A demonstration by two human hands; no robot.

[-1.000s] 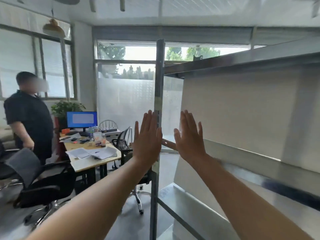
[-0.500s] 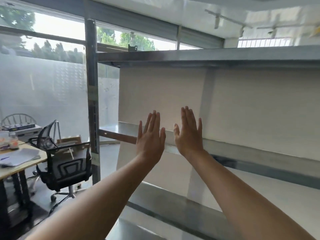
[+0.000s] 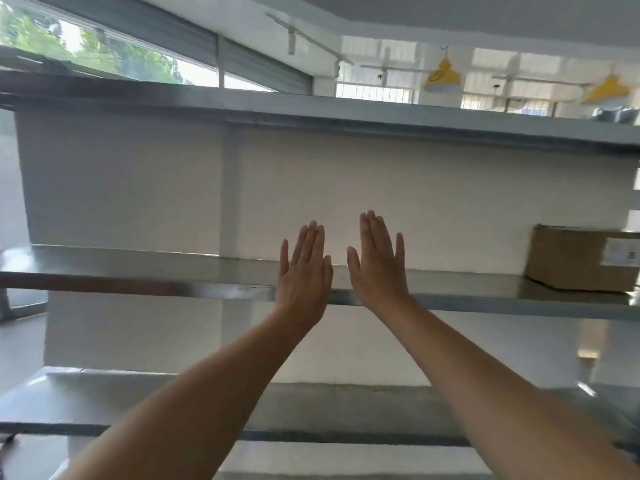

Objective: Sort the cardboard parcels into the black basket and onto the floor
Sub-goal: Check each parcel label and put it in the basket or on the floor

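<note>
My left hand (image 3: 304, 271) and my right hand (image 3: 377, 263) are raised side by side in front of me, fingers straight and pointing up, holding nothing. They hover before a metal shelving rack (image 3: 173, 287). One brown cardboard parcel (image 3: 575, 259) with a white label sits on the middle shelf at the far right, well apart from both hands. No black basket is in view.
The rack has a top shelf (image 3: 311, 114), a middle shelf and a lower shelf (image 3: 311, 403), backed by white panels (image 3: 415, 202). Windows run along the upper left. Yellow ceiling lamps (image 3: 443, 76) hang beyond the rack at the upper right.
The view has swung right, from the office desks and the rack's corner post to the rack's front. The parcel has come into view. Both hands stay raised and flat.
</note>
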